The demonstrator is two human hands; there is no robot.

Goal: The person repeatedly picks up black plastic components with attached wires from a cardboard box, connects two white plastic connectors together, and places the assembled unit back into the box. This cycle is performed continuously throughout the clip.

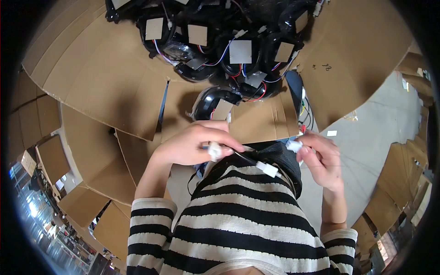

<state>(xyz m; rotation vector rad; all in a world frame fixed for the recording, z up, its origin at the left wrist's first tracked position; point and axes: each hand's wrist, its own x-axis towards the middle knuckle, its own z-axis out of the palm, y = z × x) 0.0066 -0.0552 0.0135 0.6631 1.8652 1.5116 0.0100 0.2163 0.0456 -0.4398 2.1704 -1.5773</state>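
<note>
My left hand point(198, 142) is closed in front of my waist, thumb and fingers pinched together. A white plastic connector point(214, 151) sticks out by its thumb. From its fingertips a dark wire runs to a second white connector point(267, 169), which lies against my striped shirt. Farther right, my right hand point(321, 158) pinches another white connector point(294, 145) between thumb and fingers. The two hands are apart. Just beyond my left hand, a black rounded part point(208, 105) with a pale square pad point(223, 110) rests on the cardboard.
A large open cardboard box point(96, 68) spreads ahead, with many black rounded parts point(156, 43) bearing square pads and coloured wires. Cardboard point(98, 156) stands at the left, more cartons point(389, 183) at the right. A small white paper point(332, 133) lies on the grey floor point(362, 123).
</note>
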